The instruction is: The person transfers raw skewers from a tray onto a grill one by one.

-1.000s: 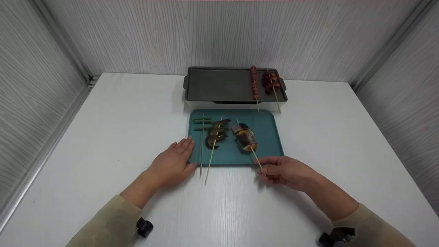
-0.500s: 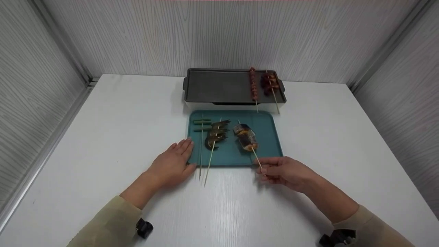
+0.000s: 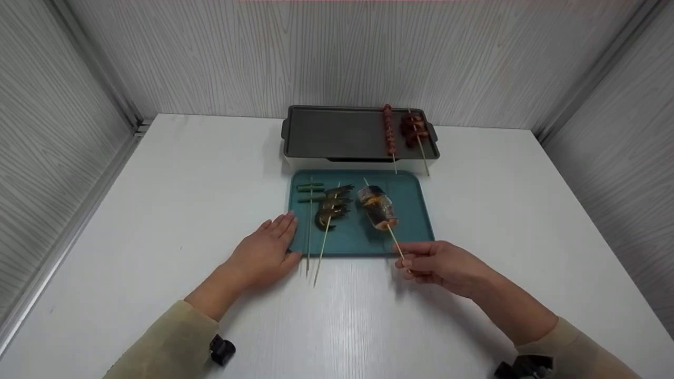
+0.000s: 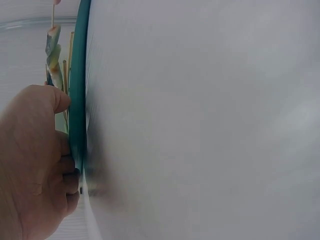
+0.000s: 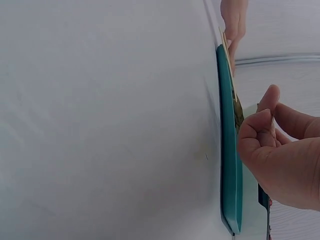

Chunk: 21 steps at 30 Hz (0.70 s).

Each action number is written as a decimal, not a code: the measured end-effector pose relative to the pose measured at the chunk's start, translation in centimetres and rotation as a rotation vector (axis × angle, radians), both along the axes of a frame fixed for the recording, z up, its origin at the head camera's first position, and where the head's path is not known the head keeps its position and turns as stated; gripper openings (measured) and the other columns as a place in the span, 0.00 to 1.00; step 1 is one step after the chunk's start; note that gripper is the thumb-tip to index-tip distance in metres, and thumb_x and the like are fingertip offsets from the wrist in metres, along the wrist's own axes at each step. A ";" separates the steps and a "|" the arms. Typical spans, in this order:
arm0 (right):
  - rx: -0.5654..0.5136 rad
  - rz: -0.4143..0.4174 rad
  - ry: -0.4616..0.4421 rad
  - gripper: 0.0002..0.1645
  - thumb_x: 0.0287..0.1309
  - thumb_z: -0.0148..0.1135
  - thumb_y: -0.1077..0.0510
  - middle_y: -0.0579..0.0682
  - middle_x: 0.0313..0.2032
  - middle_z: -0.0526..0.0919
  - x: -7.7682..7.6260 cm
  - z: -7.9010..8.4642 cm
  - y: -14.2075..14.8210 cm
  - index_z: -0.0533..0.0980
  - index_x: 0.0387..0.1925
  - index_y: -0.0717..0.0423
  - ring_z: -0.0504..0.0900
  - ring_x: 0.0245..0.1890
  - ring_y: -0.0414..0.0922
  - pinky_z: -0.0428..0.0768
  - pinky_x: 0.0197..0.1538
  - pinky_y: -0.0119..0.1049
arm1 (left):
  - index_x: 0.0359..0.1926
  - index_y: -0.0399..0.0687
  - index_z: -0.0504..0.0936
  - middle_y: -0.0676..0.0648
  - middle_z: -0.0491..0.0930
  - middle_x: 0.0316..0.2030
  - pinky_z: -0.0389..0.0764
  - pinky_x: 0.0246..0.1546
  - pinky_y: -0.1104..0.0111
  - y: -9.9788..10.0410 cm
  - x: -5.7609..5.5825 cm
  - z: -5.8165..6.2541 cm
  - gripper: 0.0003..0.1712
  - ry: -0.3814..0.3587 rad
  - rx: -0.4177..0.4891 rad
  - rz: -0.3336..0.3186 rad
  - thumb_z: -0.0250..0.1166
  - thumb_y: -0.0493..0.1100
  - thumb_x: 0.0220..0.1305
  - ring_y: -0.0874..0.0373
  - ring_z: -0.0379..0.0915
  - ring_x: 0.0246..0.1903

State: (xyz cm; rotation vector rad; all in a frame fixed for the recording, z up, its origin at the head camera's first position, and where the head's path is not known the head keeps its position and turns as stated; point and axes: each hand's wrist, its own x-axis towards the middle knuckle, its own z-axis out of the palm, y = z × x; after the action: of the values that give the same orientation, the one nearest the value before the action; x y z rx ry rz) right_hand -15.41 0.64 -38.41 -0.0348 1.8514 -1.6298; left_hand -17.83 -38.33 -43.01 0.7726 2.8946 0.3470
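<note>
On a white surface [image 3: 337,321], a black griddle [image 3: 337,131] is fronted by a teal tray [image 3: 412,210], its left edge touched by the left hand [image 3: 266,252], laid flat. By the right hand [image 3: 442,266], its grip pinched near the end of a thin stick [image 3: 395,241], a fish skewer [image 3: 378,208] is held just above the tray. It could be rolled or dropped should that grip be loosened; a shrimp skewer [image 3: 334,202], beside a greens skewer [image 3: 311,198], could be knocked. The griddle's right end is occupied by two red skewers [image 3: 389,131].

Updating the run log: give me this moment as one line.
right hand: pinches chunky skewer; left hand: at left edge of teal tray; tray: shrimp skewer, green skewer; griddle: two skewers
</note>
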 end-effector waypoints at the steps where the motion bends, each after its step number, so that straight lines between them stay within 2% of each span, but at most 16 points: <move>1: 0.001 0.004 0.003 0.36 0.75 0.63 0.60 0.57 0.57 0.86 0.0 0.1 0.0 0.65 0.78 0.67 0.86 0.49 0.43 0.83 0.53 0.33 | 0.81 0.28 0.54 0.33 0.52 0.82 0.52 0.80 0.48 0.0 0.0 0.0 0.43 0.002 0.000 -0.001 0.48 0.57 0.82 0.40 0.48 0.81; 8: 0.006 0.020 0.018 0.36 0.76 0.63 0.60 0.60 0.57 0.84 0.1 1.0 0.1 0.64 0.78 0.66 0.86 0.46 0.42 0.83 0.56 0.35 | 0.81 0.28 0.53 0.33 0.51 0.82 0.52 0.80 0.48 0.0 0.0 0.0 0.43 -0.001 -0.002 -0.002 0.48 0.57 0.83 0.40 0.48 0.81; 21: 0.014 0.044 0.052 0.36 0.76 0.63 0.59 0.56 0.55 0.85 -0.4 2.7 -0.3 0.65 0.79 0.63 0.86 0.45 0.42 0.83 0.54 0.33 | 0.82 0.29 0.52 0.33 0.49 0.82 0.51 0.80 0.48 -0.1 0.0 0.1 0.44 -0.009 -0.007 -0.008 0.47 0.58 0.83 0.40 0.46 0.82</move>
State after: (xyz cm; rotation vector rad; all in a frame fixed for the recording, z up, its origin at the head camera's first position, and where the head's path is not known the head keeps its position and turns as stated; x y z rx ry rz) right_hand -15.80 0.35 -35.75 -0.1115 1.8880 -1.5998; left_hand -17.80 -38.38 -42.91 0.7787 2.8826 0.3381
